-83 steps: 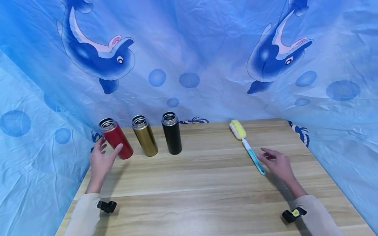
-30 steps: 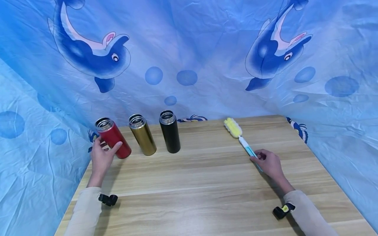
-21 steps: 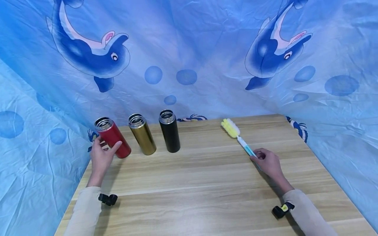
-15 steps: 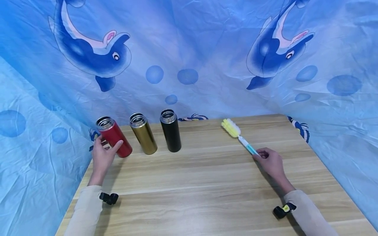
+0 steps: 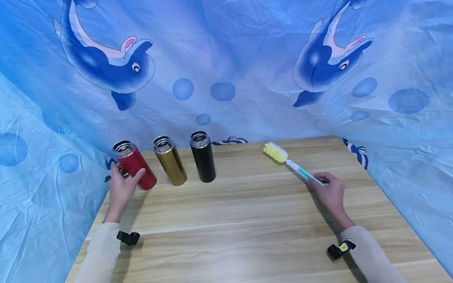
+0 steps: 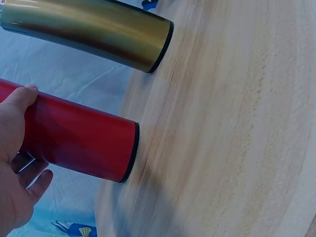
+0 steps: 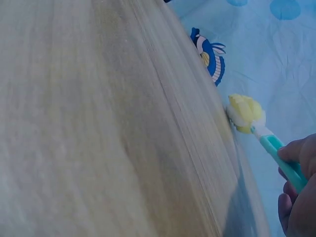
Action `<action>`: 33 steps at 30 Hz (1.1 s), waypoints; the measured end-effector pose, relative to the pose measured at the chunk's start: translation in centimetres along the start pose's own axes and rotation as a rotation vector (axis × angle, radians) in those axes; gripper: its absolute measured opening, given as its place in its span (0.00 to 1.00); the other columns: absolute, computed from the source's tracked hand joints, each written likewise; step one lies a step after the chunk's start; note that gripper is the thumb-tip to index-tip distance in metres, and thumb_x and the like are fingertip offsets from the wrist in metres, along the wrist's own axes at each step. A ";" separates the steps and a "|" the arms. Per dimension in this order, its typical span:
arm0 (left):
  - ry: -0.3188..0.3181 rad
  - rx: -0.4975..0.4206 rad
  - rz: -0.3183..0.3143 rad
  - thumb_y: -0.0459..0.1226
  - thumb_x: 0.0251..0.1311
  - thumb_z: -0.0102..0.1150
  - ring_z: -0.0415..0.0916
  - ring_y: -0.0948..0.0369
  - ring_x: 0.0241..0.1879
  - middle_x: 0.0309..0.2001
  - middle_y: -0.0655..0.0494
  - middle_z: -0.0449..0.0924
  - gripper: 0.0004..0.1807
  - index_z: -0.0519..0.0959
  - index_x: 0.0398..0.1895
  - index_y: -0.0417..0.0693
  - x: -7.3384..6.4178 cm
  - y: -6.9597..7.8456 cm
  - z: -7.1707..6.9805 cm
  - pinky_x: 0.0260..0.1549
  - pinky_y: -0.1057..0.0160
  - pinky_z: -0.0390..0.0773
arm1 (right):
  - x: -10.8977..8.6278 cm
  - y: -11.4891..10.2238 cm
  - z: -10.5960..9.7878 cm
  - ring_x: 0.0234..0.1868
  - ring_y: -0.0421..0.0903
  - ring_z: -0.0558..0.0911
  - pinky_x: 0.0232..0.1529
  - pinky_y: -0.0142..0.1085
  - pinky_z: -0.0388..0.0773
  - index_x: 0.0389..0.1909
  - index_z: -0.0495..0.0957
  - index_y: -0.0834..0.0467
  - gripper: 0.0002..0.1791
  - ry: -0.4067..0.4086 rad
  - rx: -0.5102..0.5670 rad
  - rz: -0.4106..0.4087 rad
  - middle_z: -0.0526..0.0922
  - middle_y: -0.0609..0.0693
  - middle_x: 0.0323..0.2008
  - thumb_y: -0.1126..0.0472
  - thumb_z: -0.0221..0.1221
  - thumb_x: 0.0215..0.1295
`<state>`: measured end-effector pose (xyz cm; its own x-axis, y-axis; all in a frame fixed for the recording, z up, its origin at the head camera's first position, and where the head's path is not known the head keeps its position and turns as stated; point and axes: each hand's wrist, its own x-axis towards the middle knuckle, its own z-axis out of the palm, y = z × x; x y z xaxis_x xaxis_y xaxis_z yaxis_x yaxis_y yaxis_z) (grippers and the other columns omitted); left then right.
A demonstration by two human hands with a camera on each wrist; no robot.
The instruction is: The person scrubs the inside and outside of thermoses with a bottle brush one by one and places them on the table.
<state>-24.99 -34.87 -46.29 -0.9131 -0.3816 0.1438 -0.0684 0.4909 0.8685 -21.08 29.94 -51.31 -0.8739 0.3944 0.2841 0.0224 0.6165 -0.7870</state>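
In the left hand (image 5: 121, 191), the grasped red bottle (image 5: 137, 166) might topple if pushed against the gold bottle (image 5: 170, 162) beside it; the right hand (image 5: 331, 192) grips the brush (image 5: 292, 164) at its near end.

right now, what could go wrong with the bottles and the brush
The red bottle could bump the gold bottle beside it if the left hand pushes sideways. Those two and the black bottle have no lids on, so anything inside might spill if one tips; I can't see whether they hold anything. The brush might twist or droop, since the right hand pinches its handle away from the sponge head.
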 end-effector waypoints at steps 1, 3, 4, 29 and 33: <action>0.001 -0.009 0.002 0.55 0.64 0.65 0.65 0.45 0.70 0.76 0.47 0.62 0.49 0.49 0.80 0.52 0.0 0.0 0.0 0.67 0.40 0.69 | 0.0 0.0 0.0 0.34 0.31 0.77 0.34 0.23 0.71 0.43 0.86 0.61 0.14 0.004 0.009 0.012 0.88 0.57 0.39 0.55 0.70 0.64; 0.004 -0.026 0.004 0.54 0.64 0.66 0.66 0.45 0.71 0.76 0.47 0.62 0.49 0.49 0.80 0.53 0.0 -0.1 0.1 0.67 0.40 0.69 | 0.0 -0.2 -0.1 0.34 0.32 0.78 0.34 0.23 0.71 0.44 0.84 0.61 0.15 0.012 0.029 0.040 0.87 0.57 0.40 0.54 0.70 0.64; 0.004 -0.033 0.005 0.54 0.64 0.66 0.66 0.45 0.71 0.76 0.47 0.62 0.49 0.49 0.80 0.53 -0.1 -0.1 0.1 0.67 0.40 0.70 | 0.1 -0.3 -0.2 0.35 0.32 0.79 0.34 0.22 0.72 0.44 0.83 0.61 0.16 0.014 0.041 0.057 0.87 0.57 0.41 0.53 0.70 0.64; 0.145 0.039 0.099 0.45 0.58 0.74 0.72 0.63 0.53 0.62 0.49 0.76 0.41 0.64 0.72 0.47 -5.4 2.1 -1.9 0.49 0.73 0.74 | 1.1 -2.4 -1.2 0.34 0.35 0.83 0.31 0.20 0.79 0.42 0.77 0.55 0.19 0.240 0.511 0.164 0.83 0.43 0.36 0.59 0.76 0.55; 0.135 0.043 0.095 0.45 0.58 0.74 0.71 0.60 0.55 0.64 0.48 0.75 0.42 0.64 0.73 0.47 -6.6 2.5 -2.0 0.50 0.70 0.74 | 1.3 -3.1 -1.5 0.34 0.37 0.86 0.35 0.22 0.82 0.43 0.77 0.56 0.20 0.251 0.658 0.175 0.85 0.47 0.37 0.61 0.77 0.53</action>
<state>-18.32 -32.72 -44.15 -0.8542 -0.4324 0.2888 -0.0043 0.5613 0.8276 -21.56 29.55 -47.72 -0.7447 0.6431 0.1783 -0.2137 0.0234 -0.9766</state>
